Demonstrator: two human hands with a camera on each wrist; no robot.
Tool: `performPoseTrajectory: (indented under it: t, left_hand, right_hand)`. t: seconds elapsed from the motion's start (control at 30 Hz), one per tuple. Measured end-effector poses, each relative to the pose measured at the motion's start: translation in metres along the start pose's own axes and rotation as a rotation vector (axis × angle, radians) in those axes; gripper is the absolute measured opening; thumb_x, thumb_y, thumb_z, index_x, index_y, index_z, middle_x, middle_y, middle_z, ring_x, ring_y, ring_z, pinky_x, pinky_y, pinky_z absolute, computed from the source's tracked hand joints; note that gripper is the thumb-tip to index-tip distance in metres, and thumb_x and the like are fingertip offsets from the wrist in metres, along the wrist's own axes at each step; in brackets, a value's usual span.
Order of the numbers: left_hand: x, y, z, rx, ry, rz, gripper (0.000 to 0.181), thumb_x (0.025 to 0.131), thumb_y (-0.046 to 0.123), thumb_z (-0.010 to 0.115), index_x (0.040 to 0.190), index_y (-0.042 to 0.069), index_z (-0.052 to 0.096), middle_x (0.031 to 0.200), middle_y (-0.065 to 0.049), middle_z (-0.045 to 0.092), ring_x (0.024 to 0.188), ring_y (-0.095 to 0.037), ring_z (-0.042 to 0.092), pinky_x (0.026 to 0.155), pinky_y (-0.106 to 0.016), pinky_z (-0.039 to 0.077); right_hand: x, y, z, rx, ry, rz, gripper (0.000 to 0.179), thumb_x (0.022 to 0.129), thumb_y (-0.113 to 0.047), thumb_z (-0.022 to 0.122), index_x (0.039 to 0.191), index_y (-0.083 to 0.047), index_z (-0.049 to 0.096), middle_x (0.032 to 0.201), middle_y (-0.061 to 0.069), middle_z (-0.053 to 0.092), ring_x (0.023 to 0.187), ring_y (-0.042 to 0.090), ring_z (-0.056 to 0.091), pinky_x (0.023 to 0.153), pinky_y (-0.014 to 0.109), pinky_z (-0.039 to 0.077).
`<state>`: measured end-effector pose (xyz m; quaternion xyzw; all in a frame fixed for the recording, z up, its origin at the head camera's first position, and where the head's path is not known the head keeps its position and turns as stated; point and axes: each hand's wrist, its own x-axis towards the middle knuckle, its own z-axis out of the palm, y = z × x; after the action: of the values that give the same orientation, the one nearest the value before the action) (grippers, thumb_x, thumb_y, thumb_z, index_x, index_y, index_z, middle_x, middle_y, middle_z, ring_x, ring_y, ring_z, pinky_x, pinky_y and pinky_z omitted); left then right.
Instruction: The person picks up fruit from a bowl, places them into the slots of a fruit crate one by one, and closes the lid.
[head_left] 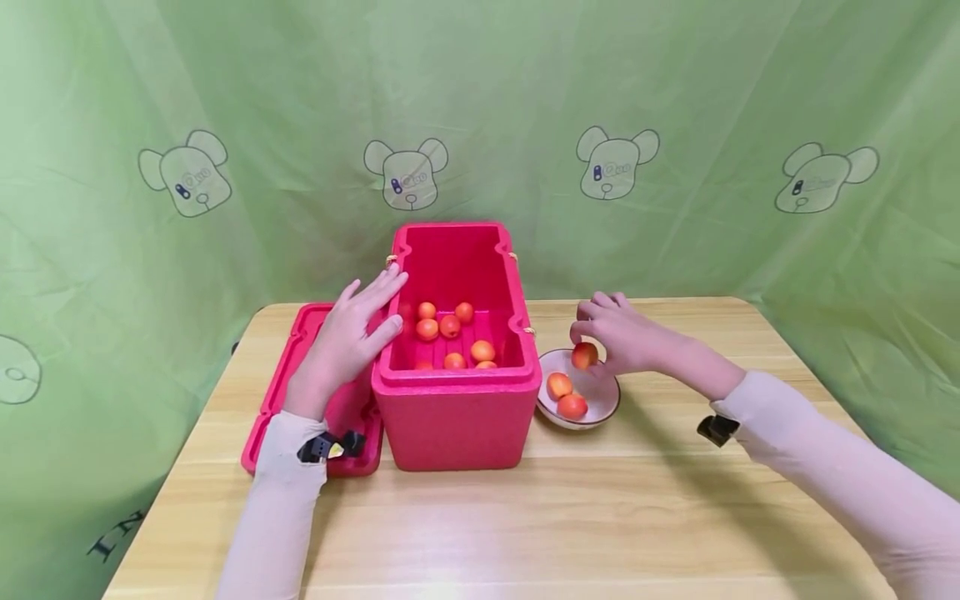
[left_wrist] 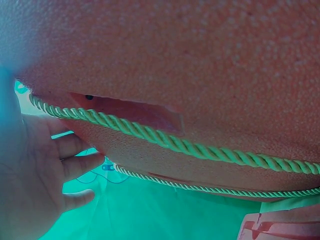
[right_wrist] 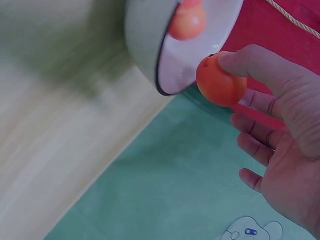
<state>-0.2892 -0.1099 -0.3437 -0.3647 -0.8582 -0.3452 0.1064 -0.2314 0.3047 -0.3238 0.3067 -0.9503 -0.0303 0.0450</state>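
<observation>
Operator: Where is the fruit?
Guide: The fruit (head_left: 585,356) is right of centre in the head view, over the upper part of the white bowl (head_left: 607,396). In the right wrist view, you see it beside the bowl's dark rim.

Operator: State of the right hand?
Guide: Your right hand (head_left: 622,335) grasps that fruit, pinched between thumb and fingers.

Operator: Contents of the bowl?
Guide: Two loose fruits (head_left: 572,407) lie inside. The bowl stands just beside the right wall of the red box (head_left: 457,429); you cannot tell whether they touch.

Operator: Box and left hand?
Guide: The box stands uncovered at frame centre, with several orange fruits (head_left: 427,329) on its floor. Your left hand (head_left: 348,337) is released: fingers extended, resting on the box's left rim, grasping nothing. In the left wrist view, twisted cords (left_wrist: 175,142) cross the box.

Operator: Surroundings?
Guide: The red lid (head_left: 306,337) lies left of the box, partly hidden by your left hand and wrist. Beneath is a wooden table (head_left: 450,533); a green curtain (head_left: 495,92) fills the upper frame.
</observation>
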Motion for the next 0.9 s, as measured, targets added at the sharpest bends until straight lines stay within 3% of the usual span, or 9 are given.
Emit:
performPoseTrajectory:
  t: [0.4,0.9]
  left_hand:
    - [0.0,0.0,0.001,0.01,0.014,0.017,0.064,0.099,0.032,0.054,0.158,0.013,0.039,0.166,-0.01,0.034,0.156,-0.026,0.029,0.128,-0.057,0.012]
    - [0.0,0.0,0.001,0.009,0.005,0.009,0.065,0.099,0.033,0.054,0.159,0.014,0.038,0.166,-0.009,0.033,0.156,-0.026,0.028,0.128,-0.058,0.011]
  right_hand:
    - [0.004,0.001,-0.03,0.014,0.065,0.016,0.031,0.066,-0.02,0.087,0.092,-0.014,0.07,0.098,0.007,0.06,0.097,0.029,0.047,0.089,0.056,0.037]
    - [0.015,0.002,-0.092,0.032,0.155,0.071,0.029,0.068,-0.017,0.086,0.093,-0.017,0.071,0.105,0.009,0.063,0.098,0.028,0.044,0.09,0.055,0.034]
